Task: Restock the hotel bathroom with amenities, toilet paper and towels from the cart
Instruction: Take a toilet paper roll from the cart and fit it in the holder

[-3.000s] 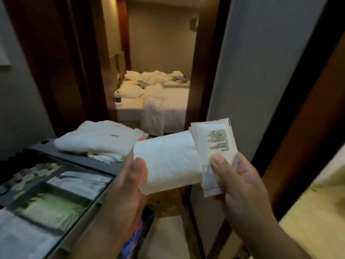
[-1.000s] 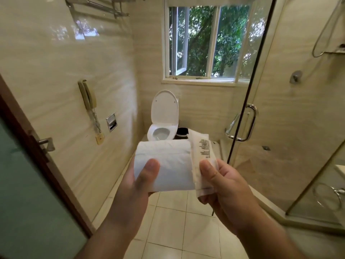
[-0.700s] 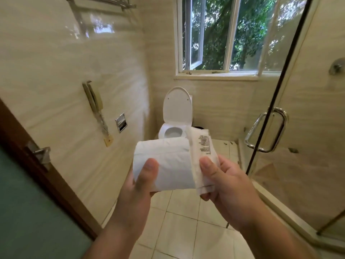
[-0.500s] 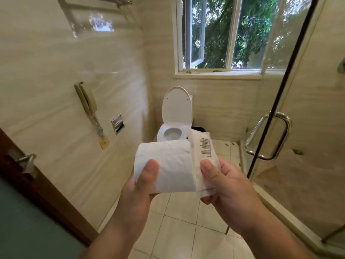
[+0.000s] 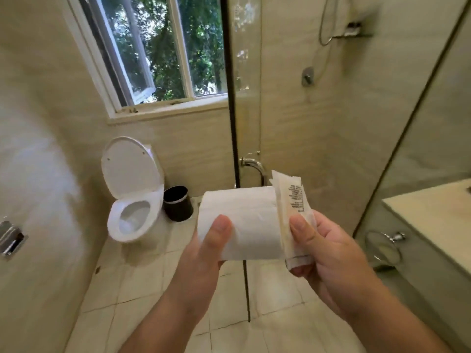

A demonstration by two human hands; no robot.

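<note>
I stand inside the bathroom with both hands raised in front of me. My left hand (image 5: 204, 253) grips a white toilet paper roll (image 5: 244, 220) lying on its side, thumb pressed on its front. My right hand (image 5: 328, 256) pinches a few flat white amenity packets (image 5: 293, 207) with printed text, held upright against the roll's right end. A recessed metal paper holder (image 5: 11, 242) shows at the far left edge of the wall.
A white toilet (image 5: 132, 197) with its lid up stands at the back left, a black bin (image 5: 178, 203) beside it. A glass shower door (image 5: 293, 98) with a chrome handle (image 5: 253, 168) is ahead. A vanity counter (image 5: 433, 217) is at right. Tiled floor lies below.
I have come from the cart in the corridor into the bathroom. Over the last second my view has swung right; the wall phone has left the frame and the vanity has appeared. Both grips are unchanged.
</note>
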